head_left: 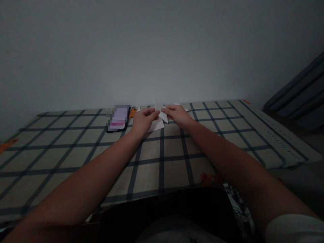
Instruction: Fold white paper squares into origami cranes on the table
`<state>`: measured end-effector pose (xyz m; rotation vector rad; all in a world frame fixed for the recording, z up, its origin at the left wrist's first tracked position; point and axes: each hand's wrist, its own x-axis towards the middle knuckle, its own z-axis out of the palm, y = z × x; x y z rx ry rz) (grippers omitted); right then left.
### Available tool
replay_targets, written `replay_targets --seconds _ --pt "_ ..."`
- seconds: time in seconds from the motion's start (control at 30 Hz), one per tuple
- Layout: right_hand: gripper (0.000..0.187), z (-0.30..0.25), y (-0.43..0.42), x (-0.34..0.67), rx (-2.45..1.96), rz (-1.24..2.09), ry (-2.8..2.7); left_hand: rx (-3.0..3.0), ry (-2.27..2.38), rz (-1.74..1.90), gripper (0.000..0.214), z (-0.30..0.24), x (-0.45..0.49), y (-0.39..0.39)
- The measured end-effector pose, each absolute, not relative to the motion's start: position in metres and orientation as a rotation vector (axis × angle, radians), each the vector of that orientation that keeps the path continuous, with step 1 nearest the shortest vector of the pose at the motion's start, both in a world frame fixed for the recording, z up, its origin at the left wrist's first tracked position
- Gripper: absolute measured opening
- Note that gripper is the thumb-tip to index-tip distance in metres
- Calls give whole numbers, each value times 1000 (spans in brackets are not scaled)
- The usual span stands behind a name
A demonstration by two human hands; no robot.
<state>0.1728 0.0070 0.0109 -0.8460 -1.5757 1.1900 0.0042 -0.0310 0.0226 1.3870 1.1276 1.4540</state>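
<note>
While the left hand [144, 118] and right hand [179, 115] pinch folded white paper [164, 117] between fingers [156, 113] near the worktop [149, 172]'s far edge, folding appears partly done; folds remaining: unclear.

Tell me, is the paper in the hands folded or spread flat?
Folded: the paper, pinched in the left hand and right hand, juts out in sharp points.

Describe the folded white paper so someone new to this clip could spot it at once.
Find the checked cloth and follow it to its far edge, by the grey wall. There the left hand and right hand nearly meet at the folded white paper. Unlike the white piece peeking out behind the right hand, it is held between the two hands.
</note>
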Motion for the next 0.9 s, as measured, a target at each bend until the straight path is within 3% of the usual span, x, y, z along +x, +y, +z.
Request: replay_targets --seconds 0.37,0.6,0.9 --pt "36 19 -5 171 -956 1027 -1651 1357 1104 1492 26 22 7 -33" --pt "32 27 -10 169 -977 864 -1792 1460 1131 1428 33 18 1 -25" --pt "36 22 -5 174 -880 1146 -1799 1526 1165 1561 35 20 -4 -24"
